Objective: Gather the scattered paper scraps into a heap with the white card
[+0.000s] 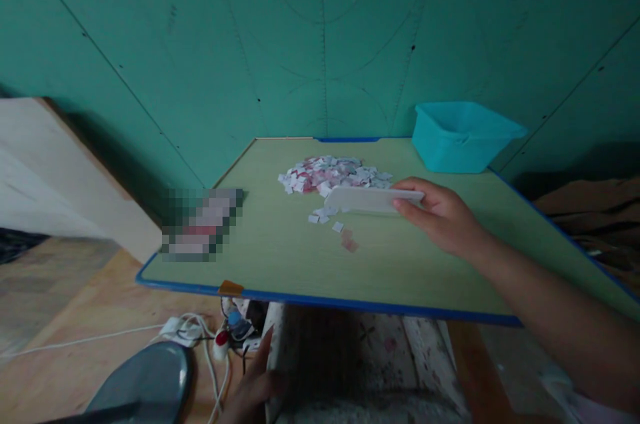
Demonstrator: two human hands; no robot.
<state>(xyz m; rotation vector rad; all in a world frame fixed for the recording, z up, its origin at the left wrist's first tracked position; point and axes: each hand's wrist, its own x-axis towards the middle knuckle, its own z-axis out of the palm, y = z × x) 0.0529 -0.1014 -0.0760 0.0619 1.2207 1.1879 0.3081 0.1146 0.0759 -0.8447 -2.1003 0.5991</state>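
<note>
1. On the far half of the green table [280,264], your right hand [443,214] is closed around one end of a flat white card [373,199], thumb on top and fingers underneath. The card lies almost level, its long edge turned toward the heap of small paper pieces [333,175]. Keep that pinch firm but light, so the card does not bow.

2. The heap sits just beyond the card, in the middle of the table's far side, white and pink bits mixed together. A few strays [325,214] lie at the card's near left, and a pinkish scrap [349,242] lies nearer still. In my judgement, if you sweep, you do best to tilt the card's working edge down until it touches the tabletop along its whole length; a raised corner lets light pieces slip under.

3. Move slowly. Scraps this light look likely to flutter or scatter with a quick stroke.

4. The turquoise tub [463,137] stands at the far right corner, near the heap but apart from it. Watch your forearm, which crosses the near right of the table, so that it drags nothing.

5. Your left hand [255,387] is low at the near edge, below the tabletop, resting against the pale support under the table; I cannot tell whether it grips anything. Leaving it there should steady you.

6. The blurred packet [203,224] at the left edge lies well apart from the work.
</note>
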